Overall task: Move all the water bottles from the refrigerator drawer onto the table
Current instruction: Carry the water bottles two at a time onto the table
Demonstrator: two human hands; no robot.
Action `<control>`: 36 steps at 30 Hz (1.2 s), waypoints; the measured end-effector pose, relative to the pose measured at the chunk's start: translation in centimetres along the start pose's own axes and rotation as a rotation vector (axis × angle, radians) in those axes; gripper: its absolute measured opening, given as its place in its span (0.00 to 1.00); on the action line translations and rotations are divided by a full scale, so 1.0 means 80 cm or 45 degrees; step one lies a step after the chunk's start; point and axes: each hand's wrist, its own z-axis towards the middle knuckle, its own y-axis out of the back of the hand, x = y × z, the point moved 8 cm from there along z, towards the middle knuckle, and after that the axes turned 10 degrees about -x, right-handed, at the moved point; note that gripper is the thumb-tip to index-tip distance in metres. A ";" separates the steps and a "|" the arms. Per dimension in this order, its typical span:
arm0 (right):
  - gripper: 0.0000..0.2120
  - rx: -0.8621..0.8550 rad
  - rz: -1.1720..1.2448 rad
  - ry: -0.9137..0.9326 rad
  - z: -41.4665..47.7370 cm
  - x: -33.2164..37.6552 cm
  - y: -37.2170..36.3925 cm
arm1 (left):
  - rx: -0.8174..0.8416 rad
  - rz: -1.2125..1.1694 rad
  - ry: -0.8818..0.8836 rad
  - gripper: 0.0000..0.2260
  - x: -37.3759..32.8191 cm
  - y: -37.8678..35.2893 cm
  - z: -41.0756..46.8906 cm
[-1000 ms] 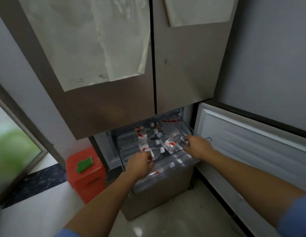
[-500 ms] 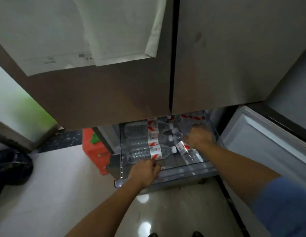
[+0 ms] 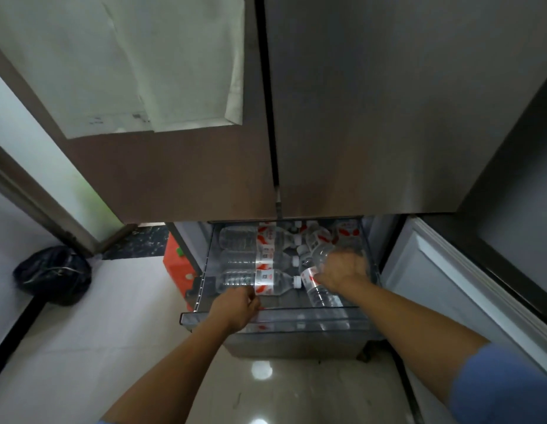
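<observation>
**Bottles in the open drawer, both hands reaching in**

Left hand (image 3: 235, 307) lies nearest. Its fingers (image 3: 253, 301) are curled at the front rim of the drawer (image 3: 296, 313), just beside the front bottle (image 3: 250, 280). Whether they grip the rim, the bottle or nothing cannot be told. The front bottle lies crosswise, cap to the right, with its long axis parallel to the rim, directly beyond those fingers.

Right hand (image 3: 342, 270) is farther in, its fingers wrapped round the slanted bottle (image 3: 310, 278), whose long axis runs roughly near-to-far. By this judgement the coming lift belongs to the right hand, straight up and clear of the rim.

Count:
- Left row (image 3: 244, 259): three crosswise bottles, the front one included.
- Slanted bottle: one.
- Back bottles (image 3: 319, 235): at least two, partly hidden.
- Hands: two.

The bench is not in view.
</observation>
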 end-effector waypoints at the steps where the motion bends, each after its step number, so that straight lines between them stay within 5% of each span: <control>1: 0.19 -0.002 0.056 0.003 -0.001 -0.002 0.002 | 0.001 0.002 0.008 0.11 -0.002 0.000 0.001; 5: 0.24 0.025 0.233 -0.062 -0.004 -0.007 -0.001 | 0.004 0.020 0.031 0.10 -0.011 0.001 0.001; 11: 0.42 0.009 -0.027 -0.045 0.000 0.010 -0.021 | -0.019 -0.007 0.055 0.12 -0.012 0.002 -0.001; 14: 0.33 0.058 0.141 -0.092 -0.001 0.009 -0.014 | -0.011 -0.014 0.073 0.11 -0.001 0.004 -0.003; 19: 0.18 0.189 0.849 -0.256 -0.005 -0.037 0.020 | -0.061 -0.172 0.135 0.11 0.005 0.022 0.018; 25: 0.05 0.299 1.375 -0.206 -0.034 -0.072 0.030 | -0.141 -0.851 0.460 0.17 -0.018 0.050 0.050; 31: 0.20 0.641 1.532 -0.029 -0.055 -0.038 0.043 | 0.000 -1.126 0.611 0.27 -0.023 0.030 0.064; 36: 0.19 0.986 1.711 -0.080 -0.041 0.011 0.005 | -0.174 -1.175 0.591 0.16 0.007 0.068 0.068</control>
